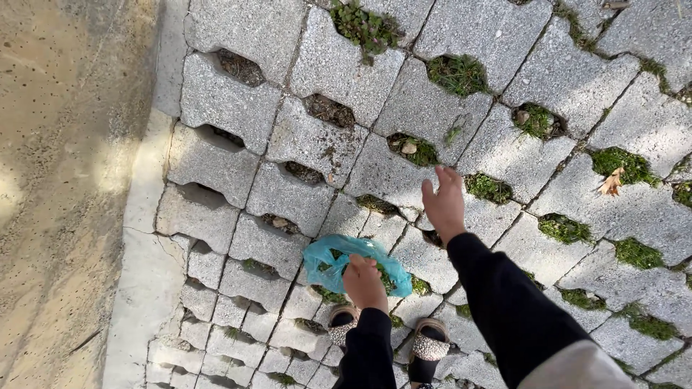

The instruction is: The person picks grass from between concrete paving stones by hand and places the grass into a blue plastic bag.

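- Bag first: we hold a thin blue plastic bag [355, 262] in our left hand [364, 282], fingers closed over its gathered upper edge, so the bag hangs low in front of us, just ahead of our feet.
- Its crumpled body spreads sideways, long axis running roughly left to right, with more of it bulging to the left of the grip than to the right.
- Our right hand [444, 203] is free and holds nothing; its fingers are loosely extended, palm down, reaching forward past the bag.
- That hand sits up and to the right of the bag, near it but apart, so the left hand is the one on it and the right is the next closest.
- Below the right hand lie grey concrete grid pavers [310, 140], their openings filled with soil or grass tufts [456, 74]; we cannot tell whether the fingertips touch the stone.
- A dry brown leaf [611, 183] rests well to the right.
- Our sandals [428, 348] stand just behind the bag, and a smooth sandy strip [65, 180] borders the paving on the left.
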